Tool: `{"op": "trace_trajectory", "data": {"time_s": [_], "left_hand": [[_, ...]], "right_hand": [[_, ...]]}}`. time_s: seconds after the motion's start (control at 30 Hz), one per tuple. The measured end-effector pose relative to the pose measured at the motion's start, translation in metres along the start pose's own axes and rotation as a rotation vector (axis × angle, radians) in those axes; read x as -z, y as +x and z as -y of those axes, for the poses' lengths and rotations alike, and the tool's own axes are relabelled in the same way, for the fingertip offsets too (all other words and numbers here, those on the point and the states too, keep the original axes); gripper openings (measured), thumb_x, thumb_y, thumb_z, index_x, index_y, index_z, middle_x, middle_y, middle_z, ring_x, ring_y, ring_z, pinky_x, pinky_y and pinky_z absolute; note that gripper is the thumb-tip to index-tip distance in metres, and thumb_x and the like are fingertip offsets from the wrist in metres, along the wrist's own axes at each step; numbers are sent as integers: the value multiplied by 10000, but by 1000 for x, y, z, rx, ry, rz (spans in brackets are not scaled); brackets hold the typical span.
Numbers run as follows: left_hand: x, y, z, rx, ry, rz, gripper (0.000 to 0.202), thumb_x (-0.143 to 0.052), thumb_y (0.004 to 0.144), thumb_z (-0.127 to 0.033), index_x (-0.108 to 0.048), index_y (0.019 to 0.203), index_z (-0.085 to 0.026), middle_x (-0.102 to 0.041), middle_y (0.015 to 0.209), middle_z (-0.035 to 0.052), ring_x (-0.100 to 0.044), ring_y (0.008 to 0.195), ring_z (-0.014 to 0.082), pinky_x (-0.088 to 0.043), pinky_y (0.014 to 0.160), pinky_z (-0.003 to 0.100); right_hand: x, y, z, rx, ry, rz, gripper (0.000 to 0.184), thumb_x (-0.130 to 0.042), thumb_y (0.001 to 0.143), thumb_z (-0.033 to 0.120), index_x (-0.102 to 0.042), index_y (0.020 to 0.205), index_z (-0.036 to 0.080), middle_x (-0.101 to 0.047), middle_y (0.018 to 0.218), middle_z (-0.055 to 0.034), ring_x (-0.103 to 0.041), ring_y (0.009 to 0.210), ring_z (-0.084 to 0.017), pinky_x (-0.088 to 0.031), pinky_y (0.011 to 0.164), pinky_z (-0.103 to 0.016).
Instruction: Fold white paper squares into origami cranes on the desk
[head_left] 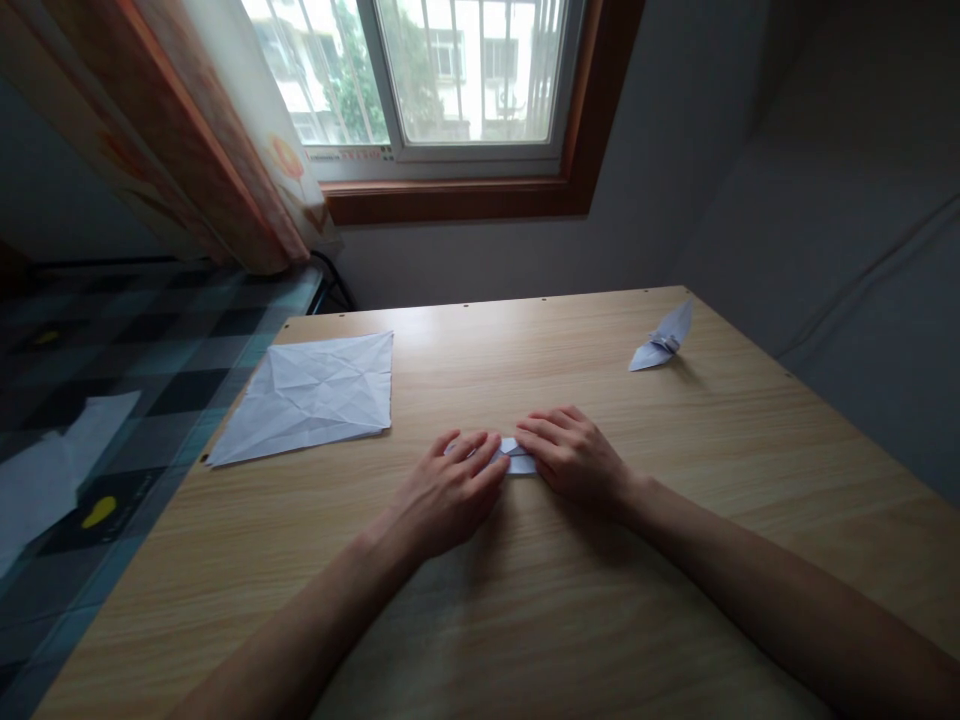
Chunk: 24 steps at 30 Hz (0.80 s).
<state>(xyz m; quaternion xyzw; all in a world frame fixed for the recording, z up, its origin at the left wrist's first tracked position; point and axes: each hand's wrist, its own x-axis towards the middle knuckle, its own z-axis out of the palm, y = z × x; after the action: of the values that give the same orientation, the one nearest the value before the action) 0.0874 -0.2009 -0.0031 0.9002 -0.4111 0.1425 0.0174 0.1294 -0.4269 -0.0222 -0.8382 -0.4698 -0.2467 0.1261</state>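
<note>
A small folded piece of white paper (pixel 517 458) lies on the wooden table (pixel 675 480), mostly hidden under my fingers. My left hand (pixel 450 490) lies flat on its left part, fingers stretched out and pressing down. My right hand (pixel 574 455) rests on its right part, fingers together and laid flat over the fold. Only a narrow strip of the paper shows between the two hands.
A creased square sheet of white paper (pixel 311 395) lies flat at the table's left. A finished folded paper figure (pixel 661 340) stands near the far right edge. A bed with a checked cover (pixel 150 350) and loose papers sits to the left, under a window.
</note>
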Motion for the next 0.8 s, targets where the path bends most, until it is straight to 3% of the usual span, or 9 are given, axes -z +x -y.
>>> {"op": "trace_trajectory", "data": {"time_s": [0.13,0.3,0.43,0.6,0.7,0.8], "left_hand": [[-1,0,1,-30,-4,-35,300,-452,942,-233,-596,1196,-166,-626,1284,98,-552,1186,251,-339,1011,413],[-2,-1,4,-22,-24,-47,242,-470,938,-251,-627,1107,-177,-646,1252,80,-567,1162,248,-346,1002,414],[-2,0,10,-41,-5,-82,197,-468,957,-201,-637,1058,-192,-689,1155,48,-578,1129,230,-353,981,399],[0,1,11,-84,32,-154,169,-514,946,-201,-653,1038,-226,-675,1135,40,-550,1107,226,-351,956,390],[1,2,8,-27,83,-145,150,-524,932,-186,-657,990,-225,-659,971,50,-557,918,204,-376,831,367],[1,2,7,2,94,-137,142,-515,932,-191,-654,955,-213,-609,793,33,-512,766,183,-361,728,339]], "right_hand": [[-2,0,-1,79,59,40,201,-508,916,98,-668,1032,137,-709,1044,-96,-597,949,-207,-422,847,-342],[1,3,3,9,67,118,144,-563,857,96,-693,834,153,-710,865,-80,-596,860,-211,-418,814,-343],[7,10,10,-195,166,201,99,-611,767,115,-675,712,167,-675,768,-61,-582,774,-206,-426,770,-332],[8,19,16,-599,408,199,167,-635,817,149,-667,979,170,-654,747,-13,-594,782,-184,-422,777,-313],[2,20,17,-646,411,222,148,-693,801,195,-652,942,170,-653,891,-51,-577,874,-209,-409,807,-339],[-3,19,19,-684,415,209,90,-690,778,161,-637,849,175,-639,897,-51,-565,879,-208,-399,807,-341]]}}
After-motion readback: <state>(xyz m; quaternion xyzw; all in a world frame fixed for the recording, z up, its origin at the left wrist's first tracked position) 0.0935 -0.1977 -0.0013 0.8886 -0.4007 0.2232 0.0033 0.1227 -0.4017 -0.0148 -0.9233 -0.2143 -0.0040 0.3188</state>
